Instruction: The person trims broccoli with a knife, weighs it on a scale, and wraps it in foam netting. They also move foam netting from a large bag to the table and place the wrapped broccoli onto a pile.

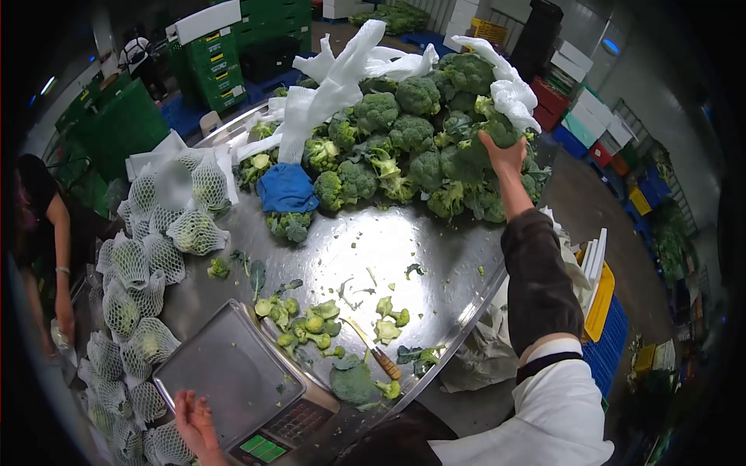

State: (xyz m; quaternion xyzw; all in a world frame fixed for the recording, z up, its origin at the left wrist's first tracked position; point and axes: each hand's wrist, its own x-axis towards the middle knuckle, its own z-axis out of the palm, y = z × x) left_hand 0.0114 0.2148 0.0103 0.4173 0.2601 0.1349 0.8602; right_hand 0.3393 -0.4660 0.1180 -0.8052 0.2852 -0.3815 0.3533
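My right hand reaches to the right end of a large broccoli pile, its fingers wrapped round a broccoli head. White foam netting lies just above that hand. My left hand is over the near left edge of the scale, fingers apart and holding nothing. A knife with a wooden handle rests on the metal table among broccoli trimmings. One cut broccoli head sits near the table's front edge. A blue cloth lies at the pile's left end.
Net-wrapped broccoli heads are stacked along the left side. At the far left stands a person, one arm hanging down. Yellow and blue crates are on the right beyond the table edge. Green crates stand behind.
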